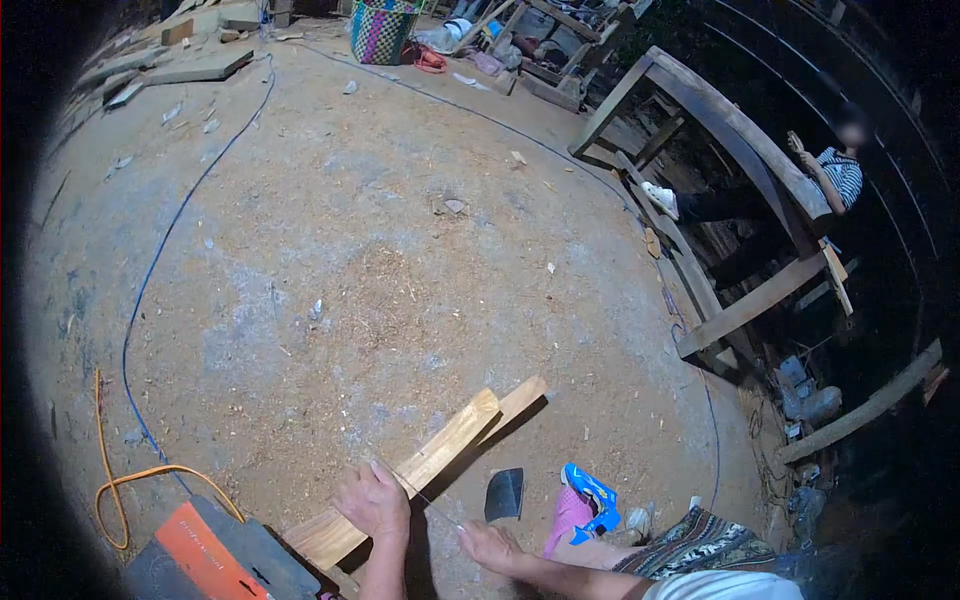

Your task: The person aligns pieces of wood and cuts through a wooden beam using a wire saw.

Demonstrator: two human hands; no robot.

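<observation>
My left hand [372, 498] is closed over a length of pale wood [450, 437], which lies slanted on the ground alongside a second wooden piece [523, 398]. Beside it, my right hand [490, 548] is closed at the lower end of a thin, straight, dark tool [434, 505]. The tool's far end meets the wood next to my left hand; its exact kind is too fine to make out. A dark, flat, squarish piece [504, 494] lies on the ground just beyond my right hand.
An orange and grey box [215, 560] and orange cord [103, 450] sit at lower left. A blue cord [155, 262] crosses the dirt floor. Blue and pink footwear [592, 503] is at lower right. A person [840, 175] sits by a wooden bench frame [735, 120]. A woven basket [381, 32] stands behind.
</observation>
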